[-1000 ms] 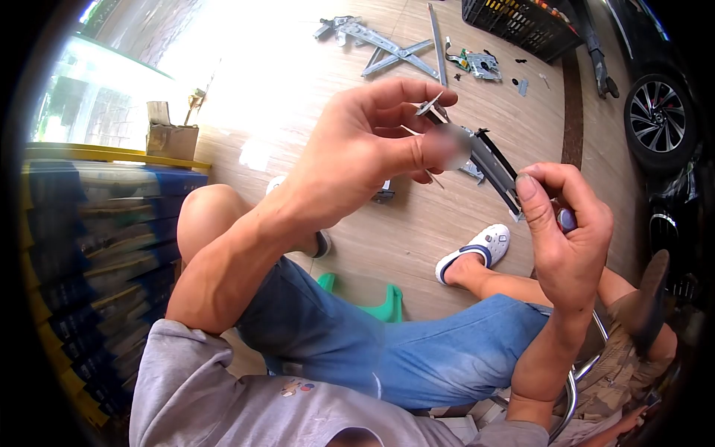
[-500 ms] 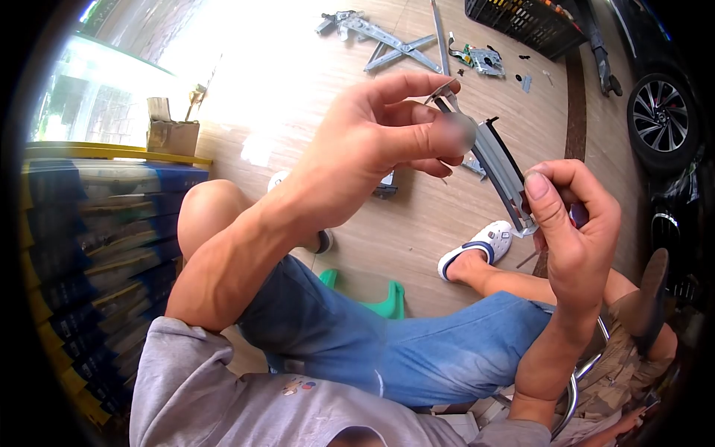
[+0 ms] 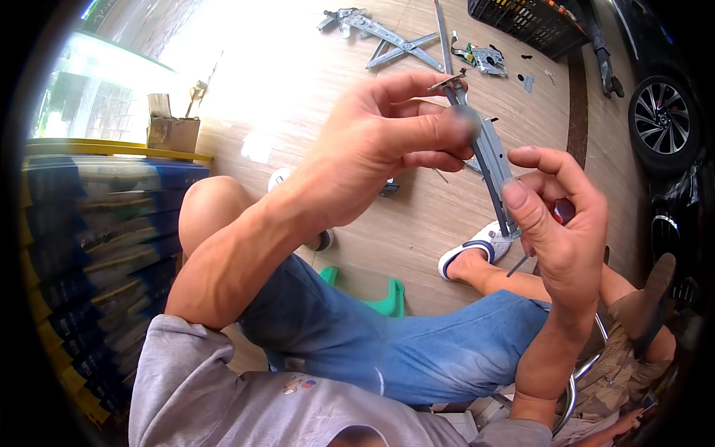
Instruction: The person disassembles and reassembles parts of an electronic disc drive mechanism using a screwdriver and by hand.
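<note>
A long narrow grey metal part (image 3: 491, 160) with a dark strip along one side is held up in front of me, slanting down to the right. My left hand (image 3: 424, 130) grips its upper end between thumb and fingers; a small bracket sticks out above the fingertips. At the lower right end is my right hand (image 3: 555, 216), its thumb beside the part and its index finger lifted away from the thumb. A screwdriver (image 3: 564, 211) lies in the curled fingers of that hand, and its thin shaft points down to the left.
Scissor-shaped metal linkage (image 3: 402, 46), a long rail (image 3: 442, 33) and a small mechanism (image 3: 488, 59) lie on the floor. Beyond are a black crate (image 3: 525, 26) and a car wheel (image 3: 660, 115). A cardboard box (image 3: 173, 134) stands left, a green stool (image 3: 387, 299) below; another person's leg (image 3: 644, 320) is at right.
The metal part has turned to a steeper slant and shows more of its flat grey face. My right index finger has lifted from it, and the screwdriver shaft has come into view.
</note>
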Tool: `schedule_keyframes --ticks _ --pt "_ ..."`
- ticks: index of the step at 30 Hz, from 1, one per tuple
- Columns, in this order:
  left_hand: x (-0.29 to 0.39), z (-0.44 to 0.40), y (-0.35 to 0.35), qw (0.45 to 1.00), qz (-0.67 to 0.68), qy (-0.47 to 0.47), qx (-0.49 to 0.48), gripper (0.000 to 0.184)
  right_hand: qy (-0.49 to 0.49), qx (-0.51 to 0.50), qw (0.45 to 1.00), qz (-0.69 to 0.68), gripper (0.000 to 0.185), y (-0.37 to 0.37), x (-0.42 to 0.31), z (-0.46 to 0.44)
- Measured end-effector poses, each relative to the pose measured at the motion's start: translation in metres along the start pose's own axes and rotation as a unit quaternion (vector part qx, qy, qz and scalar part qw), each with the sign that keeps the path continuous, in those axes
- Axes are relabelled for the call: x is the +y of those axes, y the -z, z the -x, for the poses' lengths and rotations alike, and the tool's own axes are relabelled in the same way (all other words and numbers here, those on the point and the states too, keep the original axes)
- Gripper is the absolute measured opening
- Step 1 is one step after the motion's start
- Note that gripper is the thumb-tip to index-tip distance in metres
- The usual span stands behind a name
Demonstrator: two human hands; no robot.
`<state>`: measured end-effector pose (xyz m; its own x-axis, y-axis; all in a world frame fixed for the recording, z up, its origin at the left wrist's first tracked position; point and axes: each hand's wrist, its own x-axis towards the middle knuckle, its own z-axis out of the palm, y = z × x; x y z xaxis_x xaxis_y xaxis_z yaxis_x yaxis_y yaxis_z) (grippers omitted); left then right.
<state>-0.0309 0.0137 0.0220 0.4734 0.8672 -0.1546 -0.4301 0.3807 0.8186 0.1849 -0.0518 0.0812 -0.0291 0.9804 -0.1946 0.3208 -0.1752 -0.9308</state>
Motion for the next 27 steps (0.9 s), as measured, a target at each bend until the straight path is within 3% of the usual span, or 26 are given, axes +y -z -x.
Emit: schedule_keyframes --ticks 10,27 --pt "-0.002 0.001 -0.001 1.0 -0.005 -0.024 -0.003 0.049 -0.007 0.022 0.999 -0.029 0.033 -0.004 0.003 -0.002" --pt "-0.011 -0.001 -0.008 0.998 -0.044 0.03 0.032 0.056 0.05 0.066 0.996 0.015 0.033 -0.011 0.011 -0.002"
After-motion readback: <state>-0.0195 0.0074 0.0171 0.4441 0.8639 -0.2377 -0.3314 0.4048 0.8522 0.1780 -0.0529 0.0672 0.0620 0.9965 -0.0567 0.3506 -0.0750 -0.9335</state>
